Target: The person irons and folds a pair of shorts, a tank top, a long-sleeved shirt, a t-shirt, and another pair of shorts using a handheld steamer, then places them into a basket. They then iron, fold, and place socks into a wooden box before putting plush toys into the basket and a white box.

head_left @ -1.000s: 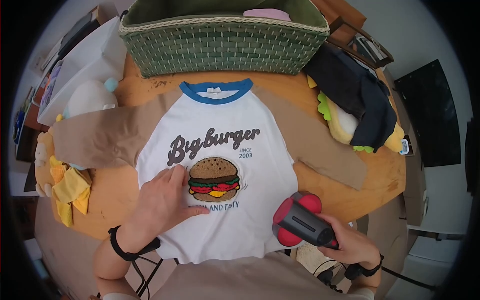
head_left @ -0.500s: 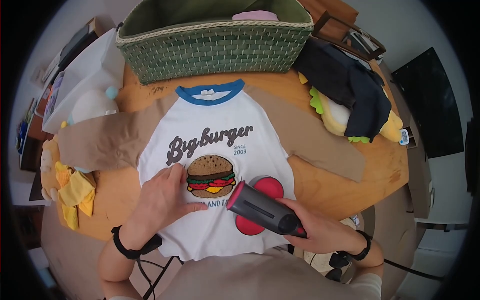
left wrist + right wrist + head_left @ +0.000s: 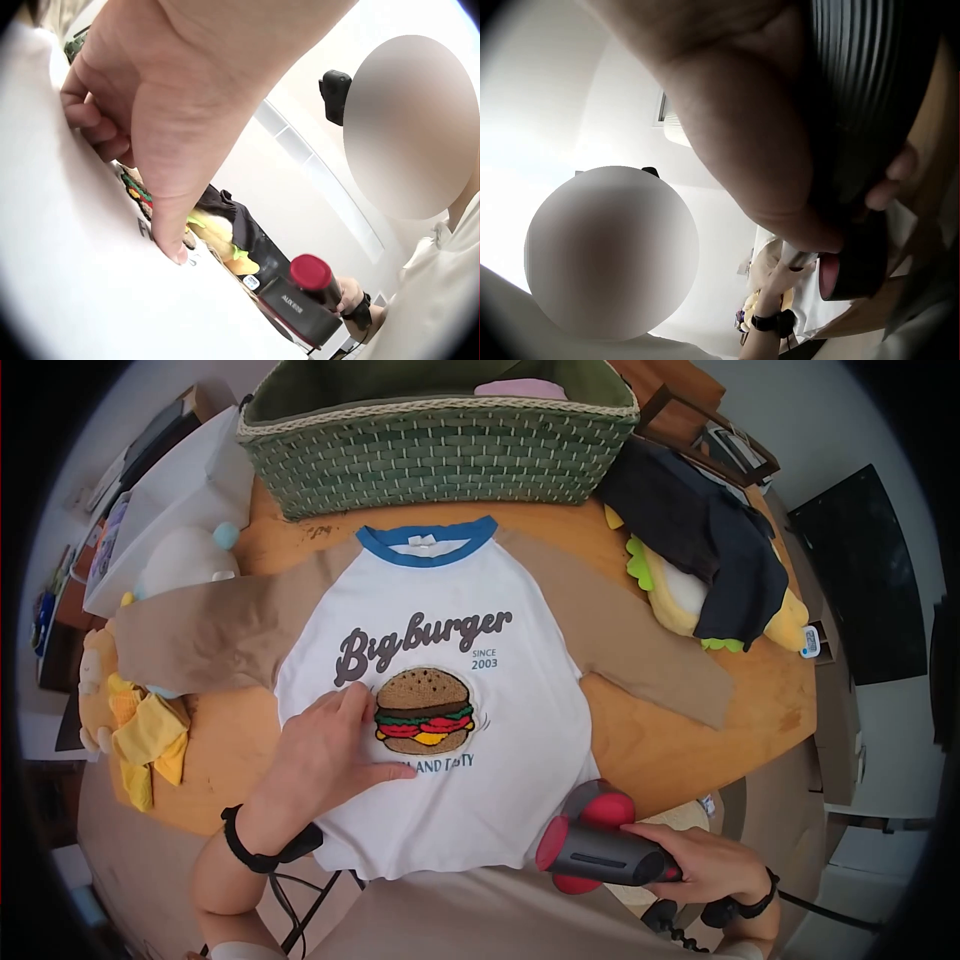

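A child's raglan shirt (image 3: 500,720) lies spread out in the head view, its front white, its collar blue and its long sleeves brown. On its chest a fuzzy burger patch (image 3: 425,712) sits below the words "Big burger". My left hand (image 3: 318,755) rests on the shirt at the patch's left side, thumb stretched out and the other fingers bent. My right hand (image 3: 715,865) grips a dark grey handheld appliance (image 3: 610,855) with red round ends, marked AUX in the left wrist view. It overlaps the shirt's lower right corner.
Behind the shirt stands a green woven basket (image 3: 430,465) holding something pink. At the right, dark cloth (image 3: 715,540) drapes over a yellow plush toy (image 3: 672,600). Yellow cloth (image 3: 150,735) and plush toys lie on the left, by a white bin (image 3: 190,480). All rest on a wooden table (image 3: 690,760).
The appliance in my right hand swung left over the shirt below the patch, then back right to the lower edge. My left hand has stayed in place on the shirt.
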### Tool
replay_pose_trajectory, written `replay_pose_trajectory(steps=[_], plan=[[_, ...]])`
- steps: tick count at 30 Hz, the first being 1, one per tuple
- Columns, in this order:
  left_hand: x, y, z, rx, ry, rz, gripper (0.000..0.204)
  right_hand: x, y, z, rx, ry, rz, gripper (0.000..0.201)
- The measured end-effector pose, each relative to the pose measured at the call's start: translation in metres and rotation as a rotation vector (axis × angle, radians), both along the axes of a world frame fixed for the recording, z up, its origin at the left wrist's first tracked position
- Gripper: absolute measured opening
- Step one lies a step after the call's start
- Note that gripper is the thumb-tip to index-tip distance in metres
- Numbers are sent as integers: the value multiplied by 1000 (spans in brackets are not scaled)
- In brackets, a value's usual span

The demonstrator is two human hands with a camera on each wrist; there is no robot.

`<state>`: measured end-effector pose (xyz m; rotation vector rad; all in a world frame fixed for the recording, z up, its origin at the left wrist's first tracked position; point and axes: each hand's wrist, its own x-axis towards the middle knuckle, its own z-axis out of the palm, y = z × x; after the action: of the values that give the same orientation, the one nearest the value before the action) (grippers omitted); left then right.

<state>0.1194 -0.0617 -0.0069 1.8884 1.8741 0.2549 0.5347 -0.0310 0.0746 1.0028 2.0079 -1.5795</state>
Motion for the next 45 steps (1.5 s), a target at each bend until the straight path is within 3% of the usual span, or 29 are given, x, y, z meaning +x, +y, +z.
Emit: replay_pose_trajectory(steps=[4,6,10,12,18,21,34,38,40,41,43,45], plan=[[1,0,4,-28,5,10,69,-35,6,-17,23,102,-5,85],[1,-1,5,-26,3,13,69,-49,9,-37,72,265,61,84],[0,-1,4,-13,-8,10,69,-65,15,-44,31,242,119,83],[0,-1,6,-28,3,13,69,-61,17,-37,-10,89,163,83],[-1,1,1,-43,1,13,71,-25,6,-27,31,76,45,81],[-2,0,0,-28,-12,11,70,-12,5,-16,26,-65,82,76],[-8,-38,12,69,67,-62,52,28,4,11,107,-171,64,77],[-16,-65,11,57,62,-80,44,35,7,12,101,-28,-109,79],[-17,-83,7,-34,-19,-257,37,30,8,6,145,163,-247,82],[-12,-89,2,-30,-17,-257,37,24,9,2,150,165,-246,82],[3,-99,-9,141,-213,-387,35,1,16,-7,157,329,-476,88],[18,-104,-10,164,-189,-421,38,-31,34,-14,215,410,-431,84]])
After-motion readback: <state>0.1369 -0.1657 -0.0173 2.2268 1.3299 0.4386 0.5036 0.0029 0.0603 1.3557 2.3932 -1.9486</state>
